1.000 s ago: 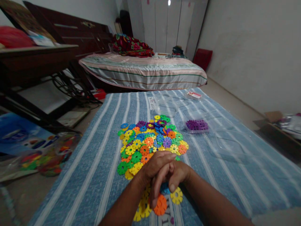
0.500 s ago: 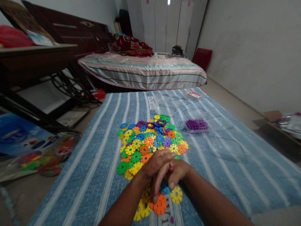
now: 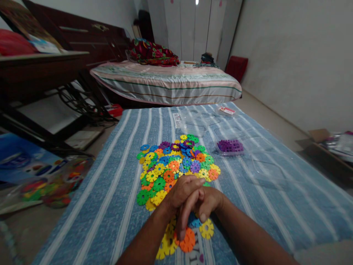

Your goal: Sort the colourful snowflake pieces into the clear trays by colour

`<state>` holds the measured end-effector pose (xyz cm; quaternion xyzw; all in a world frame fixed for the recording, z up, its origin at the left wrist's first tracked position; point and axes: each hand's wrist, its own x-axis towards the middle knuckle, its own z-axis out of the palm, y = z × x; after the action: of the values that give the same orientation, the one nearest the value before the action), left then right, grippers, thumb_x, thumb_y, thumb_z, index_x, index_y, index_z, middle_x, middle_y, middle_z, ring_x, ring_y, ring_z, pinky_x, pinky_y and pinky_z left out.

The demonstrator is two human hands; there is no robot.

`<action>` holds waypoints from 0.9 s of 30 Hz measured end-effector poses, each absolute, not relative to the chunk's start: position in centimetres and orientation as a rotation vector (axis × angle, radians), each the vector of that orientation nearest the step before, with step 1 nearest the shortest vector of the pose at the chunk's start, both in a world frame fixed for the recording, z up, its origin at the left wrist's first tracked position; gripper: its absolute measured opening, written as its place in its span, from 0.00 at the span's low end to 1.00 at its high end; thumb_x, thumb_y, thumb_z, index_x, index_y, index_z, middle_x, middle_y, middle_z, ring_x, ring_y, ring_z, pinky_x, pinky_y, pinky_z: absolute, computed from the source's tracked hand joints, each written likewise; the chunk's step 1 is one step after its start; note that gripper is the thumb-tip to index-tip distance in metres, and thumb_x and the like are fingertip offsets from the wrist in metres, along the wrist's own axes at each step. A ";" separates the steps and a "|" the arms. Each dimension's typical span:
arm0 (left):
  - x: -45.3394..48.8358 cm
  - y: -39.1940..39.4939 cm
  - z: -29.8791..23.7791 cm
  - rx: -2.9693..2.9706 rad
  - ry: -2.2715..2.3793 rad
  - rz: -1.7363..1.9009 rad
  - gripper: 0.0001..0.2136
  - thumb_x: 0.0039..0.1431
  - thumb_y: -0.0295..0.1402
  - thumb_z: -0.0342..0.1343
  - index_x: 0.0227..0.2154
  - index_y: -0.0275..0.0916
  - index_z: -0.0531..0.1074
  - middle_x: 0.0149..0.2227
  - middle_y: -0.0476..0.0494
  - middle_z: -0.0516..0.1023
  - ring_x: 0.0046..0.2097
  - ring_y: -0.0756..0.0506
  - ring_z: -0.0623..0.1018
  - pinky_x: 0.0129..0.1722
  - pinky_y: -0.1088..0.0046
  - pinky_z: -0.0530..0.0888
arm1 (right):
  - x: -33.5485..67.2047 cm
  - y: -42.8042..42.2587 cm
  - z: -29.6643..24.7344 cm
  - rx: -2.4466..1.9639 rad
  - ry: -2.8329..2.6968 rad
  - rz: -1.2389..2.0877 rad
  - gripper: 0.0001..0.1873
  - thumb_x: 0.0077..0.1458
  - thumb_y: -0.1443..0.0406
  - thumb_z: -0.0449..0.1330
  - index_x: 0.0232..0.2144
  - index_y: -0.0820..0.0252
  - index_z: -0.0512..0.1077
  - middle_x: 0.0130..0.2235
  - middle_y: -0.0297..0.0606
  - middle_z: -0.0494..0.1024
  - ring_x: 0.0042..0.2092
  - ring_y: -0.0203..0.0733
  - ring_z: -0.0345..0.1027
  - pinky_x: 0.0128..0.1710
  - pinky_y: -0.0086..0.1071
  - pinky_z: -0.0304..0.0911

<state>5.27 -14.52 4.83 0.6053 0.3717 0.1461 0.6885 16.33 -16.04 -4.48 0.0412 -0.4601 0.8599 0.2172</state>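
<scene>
My left hand (image 3: 183, 197) and my right hand (image 3: 210, 202) are clasped together at the near side of a heap of plastic snowflake building discs (image 3: 168, 175). The left hand lies over the right, with fingers closed around each other; no disc shows in either. One left finger hangs down close to an orange disc (image 3: 186, 240); whether it touches cannot be made out. A blue disc (image 3: 195, 222) sits partly hidden below the hands, beside a yellow disc (image 3: 206, 229). More yellow discs (image 3: 167, 247) lie by my left forearm.
A clear tub with purple lattice pieces (image 3: 230, 146) stands right of the heap on the blue striped cloth (image 3: 110, 184). Clear plastic lids (image 3: 268, 165) and a clear container (image 3: 194, 123) lie around it. Beyond is a bed (image 3: 168, 82); a sewing-machine table (image 3: 41, 59) stands left.
The view has shifted very slightly. Both hands stay clasped in the same spot, and the discs lie as before.
</scene>
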 end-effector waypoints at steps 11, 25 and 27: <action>5.2 -14.2 4.8 1.375 0.809 0.278 0.24 0.55 0.55 0.55 0.16 0.39 0.69 0.17 0.50 0.67 0.24 0.49 0.67 0.31 0.70 0.68 | 15.3 -16.7 -5.0 0.322 -1.152 2.338 0.34 0.38 0.46 0.76 0.40 0.68 0.81 0.41 0.58 0.84 0.45 0.59 0.81 0.53 0.49 0.70; 5.6 -14.7 4.4 1.271 0.776 0.349 0.21 0.50 0.54 0.59 0.24 0.37 0.73 0.23 0.49 0.72 0.29 0.49 0.70 0.34 0.71 0.70 | 15.5 -16.0 -5.1 0.273 -1.262 2.358 0.34 0.35 0.46 0.77 0.37 0.68 0.81 0.40 0.58 0.84 0.45 0.60 0.81 0.52 0.48 0.71; 5.5 -14.5 4.4 1.307 0.786 0.332 0.22 0.53 0.54 0.57 0.19 0.38 0.71 0.20 0.49 0.70 0.26 0.49 0.69 0.33 0.71 0.69 | 15.2 -16.3 -5.3 0.212 -1.203 2.385 0.35 0.32 0.45 0.77 0.35 0.67 0.81 0.39 0.59 0.84 0.44 0.61 0.81 0.53 0.50 0.70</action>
<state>5.51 -14.53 4.44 0.5892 0.3543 0.1497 0.7105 15.23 -16.34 -5.27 0.0768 -0.4368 0.8665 0.2289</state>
